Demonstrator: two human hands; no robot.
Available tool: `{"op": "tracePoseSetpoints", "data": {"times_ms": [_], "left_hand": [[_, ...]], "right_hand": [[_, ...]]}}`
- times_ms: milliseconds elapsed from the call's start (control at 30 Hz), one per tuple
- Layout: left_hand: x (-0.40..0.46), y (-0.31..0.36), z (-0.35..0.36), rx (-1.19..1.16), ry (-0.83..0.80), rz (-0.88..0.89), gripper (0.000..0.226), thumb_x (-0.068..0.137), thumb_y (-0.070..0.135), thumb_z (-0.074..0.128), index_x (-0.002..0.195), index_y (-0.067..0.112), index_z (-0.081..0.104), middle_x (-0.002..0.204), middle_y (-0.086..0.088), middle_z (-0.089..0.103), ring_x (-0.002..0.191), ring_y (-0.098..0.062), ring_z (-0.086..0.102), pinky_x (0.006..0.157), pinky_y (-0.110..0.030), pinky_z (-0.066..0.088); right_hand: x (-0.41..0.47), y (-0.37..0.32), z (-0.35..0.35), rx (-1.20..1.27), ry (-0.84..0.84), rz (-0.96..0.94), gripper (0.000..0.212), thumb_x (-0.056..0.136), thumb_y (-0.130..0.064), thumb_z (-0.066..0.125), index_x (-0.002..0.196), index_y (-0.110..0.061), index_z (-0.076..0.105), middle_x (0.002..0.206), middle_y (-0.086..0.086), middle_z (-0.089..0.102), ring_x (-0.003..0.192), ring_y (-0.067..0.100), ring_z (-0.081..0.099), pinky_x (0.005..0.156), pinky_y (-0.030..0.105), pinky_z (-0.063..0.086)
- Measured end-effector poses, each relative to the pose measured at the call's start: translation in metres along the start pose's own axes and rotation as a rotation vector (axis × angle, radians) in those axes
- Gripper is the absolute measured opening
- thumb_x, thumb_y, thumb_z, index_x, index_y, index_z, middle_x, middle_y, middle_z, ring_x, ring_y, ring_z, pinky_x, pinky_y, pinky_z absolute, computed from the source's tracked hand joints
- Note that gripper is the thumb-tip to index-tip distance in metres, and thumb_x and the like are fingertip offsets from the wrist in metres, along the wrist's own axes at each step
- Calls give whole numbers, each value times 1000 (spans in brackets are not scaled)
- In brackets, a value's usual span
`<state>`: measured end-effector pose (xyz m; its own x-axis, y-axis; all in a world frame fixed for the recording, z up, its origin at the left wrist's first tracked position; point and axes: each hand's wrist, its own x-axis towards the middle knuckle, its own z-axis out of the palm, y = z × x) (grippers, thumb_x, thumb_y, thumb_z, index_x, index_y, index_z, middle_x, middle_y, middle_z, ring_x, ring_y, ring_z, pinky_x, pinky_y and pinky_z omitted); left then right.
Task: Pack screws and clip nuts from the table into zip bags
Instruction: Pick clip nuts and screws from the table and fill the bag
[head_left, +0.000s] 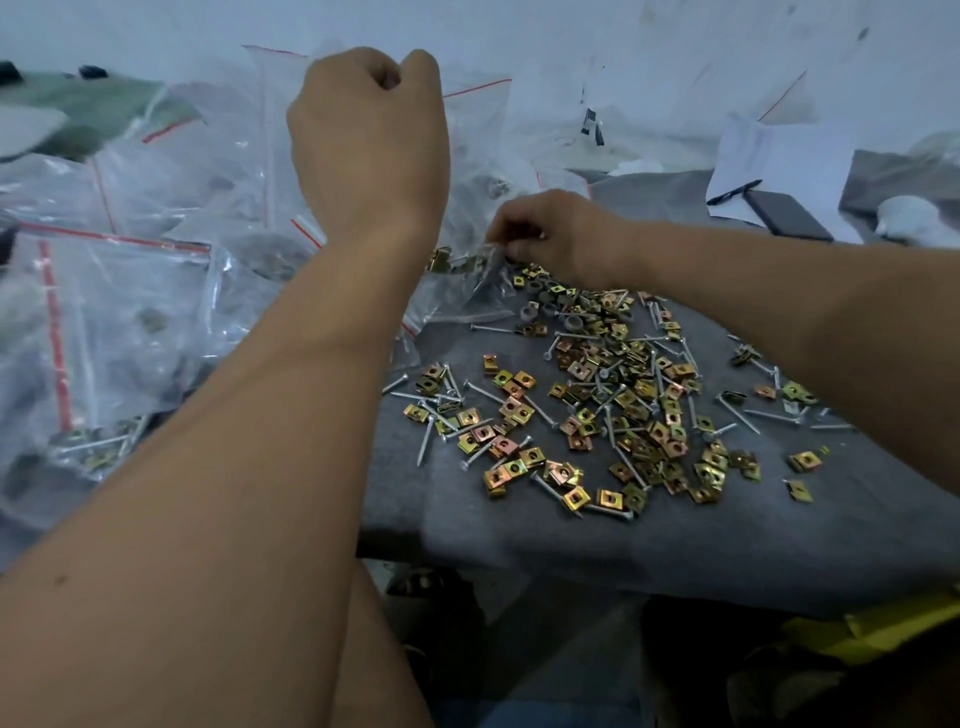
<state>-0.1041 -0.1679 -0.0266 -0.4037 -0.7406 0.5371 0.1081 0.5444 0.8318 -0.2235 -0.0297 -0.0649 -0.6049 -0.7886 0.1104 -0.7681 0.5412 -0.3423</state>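
Fingers on the left hand (366, 130) were curled in tight and pinching the top edge of a clear zip bag (467, 156) with a red seal line, holding it up off the table, so that hand was clamped on the bag for sure. Right hand (550, 236) was lower down at the bag's bottom part, fingers bunched together and pinching the plastic there, though whether it also had a part between the fingertips I honestly couldn't tell. A few clip nuts (449, 260) were already sitting inside the bag near its lower end, just left of that right hand. Rest of the loose stuff was spread over the grey cloth-covered table (727, 540): a big scatter of gold-coloured clip nuts (644, 415) mixed with long silver screws (540, 410), running from right under the right hand down toward the near edge, with a handful of grey round washers (545, 304) at the far end of the heap. Left side of the table was buried under a pile of filled zip bags (104, 338), some with screws and nuts visible at the bottom. Over by the far right corner lay a dark phone (792, 215) with a pen (732, 192) beside it on white paper (779, 156).
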Motion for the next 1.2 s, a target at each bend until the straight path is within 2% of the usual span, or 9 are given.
{"op": "tracePoseSetpoints", "data": {"times_ms": [167,333,500,600,800,967,1067,1133,1200], "left_hand": [[4,-5,-1,16,-9,-7,39,88,28,52,80,-9,64,75,-6,54,70,-13,45,65,-32,33],[3,-4,-2,-5,-13,-8,37,89,25,54,77,-10,60,72,-14,52,69,-15,45,63,-34,30],[-1,-1,-2,29,-7,-11,36,90,24,53,61,13,36,72,-28,52,67,-15,46,59,-38,25],[-2,1,-1,24,-19,-17,40,90,25,53,59,19,29,69,-27,48,70,-15,53,58,-39,25],[-4,4,-4,10,-28,-41,37,86,25,53,59,19,28,73,-31,49,67,-16,46,59,-39,22],[-3,6,-7,8,-33,-64,35,85,26,52,59,17,30,82,-30,64,67,-20,42,59,-40,26],[-3,6,-7,0,-50,-66,35,85,27,51,59,17,30,83,-30,64,68,-18,48,59,-40,26],[-5,7,-7,-5,-60,-74,32,85,26,52,60,11,39,83,-30,63,67,-18,46,59,-40,26],[-7,10,-8,2,-63,-95,31,85,26,53,70,-1,56,85,-27,67,66,-19,39,58,-41,28]], "right_hand": [[-9,19,4,-9,122,-46,14,95,-11,70,103,-16,60,95,-3,65,90,18,61,83,31,51],[-15,34,4,-7,97,-23,13,92,-16,76,100,-24,69,94,-9,71,85,1,64,73,9,44],[-14,30,-1,-89,39,6,15,96,-19,72,110,-23,76,106,-3,73,100,16,67,90,27,49],[-19,27,-3,-155,4,-34,16,95,-22,74,110,-24,77,110,-3,74,96,14,66,88,25,46],[-24,25,-4,-309,-60,-75,19,92,-25,78,111,-27,77,112,-7,68,96,13,62,83,23,40],[-30,22,-12,-315,-103,-75,23,89,-23,80,112,-27,78,112,-6,70,99,17,66,92,33,53],[-35,20,-18,-455,-176,-150,28,93,-23,75,121,-29,75,115,-6,73,100,15,68,87,27,49],[-39,20,-19,-546,-194,-200,30,94,-23,72,123,-29,75,115,-7,74,99,14,68,81,23,44],[-43,19,-17,-567,-175,-199,29,92,-22,71,119,-30,76,110,-7,74,94,14,68,79,26,50]]}}
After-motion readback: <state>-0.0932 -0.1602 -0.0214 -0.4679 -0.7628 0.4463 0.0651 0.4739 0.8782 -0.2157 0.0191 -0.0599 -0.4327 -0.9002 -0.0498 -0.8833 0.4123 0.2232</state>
